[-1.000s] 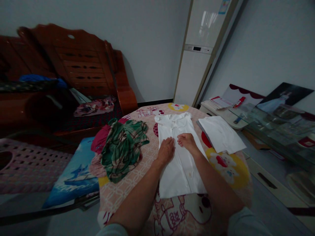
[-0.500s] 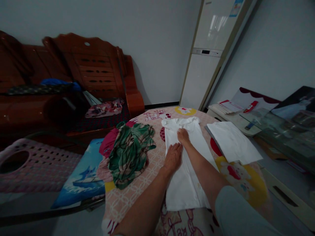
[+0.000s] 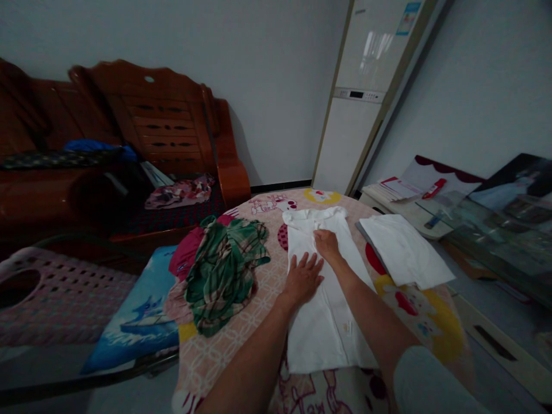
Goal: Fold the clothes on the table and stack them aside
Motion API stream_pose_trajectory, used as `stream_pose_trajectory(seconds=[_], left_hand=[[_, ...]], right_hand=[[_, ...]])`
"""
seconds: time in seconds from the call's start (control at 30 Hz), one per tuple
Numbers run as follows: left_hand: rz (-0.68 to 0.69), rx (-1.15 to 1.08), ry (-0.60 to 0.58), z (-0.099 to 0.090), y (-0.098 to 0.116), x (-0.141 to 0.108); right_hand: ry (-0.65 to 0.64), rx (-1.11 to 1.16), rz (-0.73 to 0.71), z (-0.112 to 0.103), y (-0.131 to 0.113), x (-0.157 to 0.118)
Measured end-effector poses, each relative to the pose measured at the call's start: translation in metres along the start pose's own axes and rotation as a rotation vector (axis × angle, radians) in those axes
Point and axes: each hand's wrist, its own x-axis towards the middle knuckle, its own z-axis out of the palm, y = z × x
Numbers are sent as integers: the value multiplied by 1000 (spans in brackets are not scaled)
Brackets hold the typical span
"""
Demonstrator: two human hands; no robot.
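Observation:
A white shirt (image 3: 317, 333) lies flat on the round table in a long narrow shape, its collar end away from me. My left hand (image 3: 304, 279) rests palm down on its left half, fingers spread. Just beyond, near the collar, my right hand (image 3: 326, 244) is closed with its fingertips on the shirt's front; it seems to pinch the cloth there. The fingertips' exact grip is partly hidden. To the left sits a crumpled green plaid garment (image 3: 224, 276) over a magenta one (image 3: 185, 253). Folded white clothing (image 3: 403, 247) lies on the right.
A patterned pink tablecloth (image 3: 263, 287) covers the table. On the left stand a pink woven chair (image 3: 77, 293), a blue printed cushion (image 3: 138, 322) and a wooden sofa (image 3: 164, 115). A glass shelf (image 3: 483, 230) is at the right, a tall white air conditioner (image 3: 349, 132) behind.
My left hand's fingers have spread wider on the shirt. The right hand has shifted slightly right and toward me, still closed near the collar. The view has turned a little.

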Motion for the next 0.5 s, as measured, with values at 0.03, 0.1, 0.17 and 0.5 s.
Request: stream_pose_trajectory(seconds=[0.03, 0.1, 0.17, 0.5], left_hand=[[29, 0, -13, 0, 0, 0], [54, 3, -10, 2, -1, -1], [56, 15, 13, 4, -2, -1], [72, 54, 4, 1, -2, -2]], right_hand=[[41, 17, 20, -5, 6, -4], [131, 24, 78, -11, 18, -12], [170, -22, 112, -13, 28, -18], [-59, -332, 70, -16, 27, 9]])
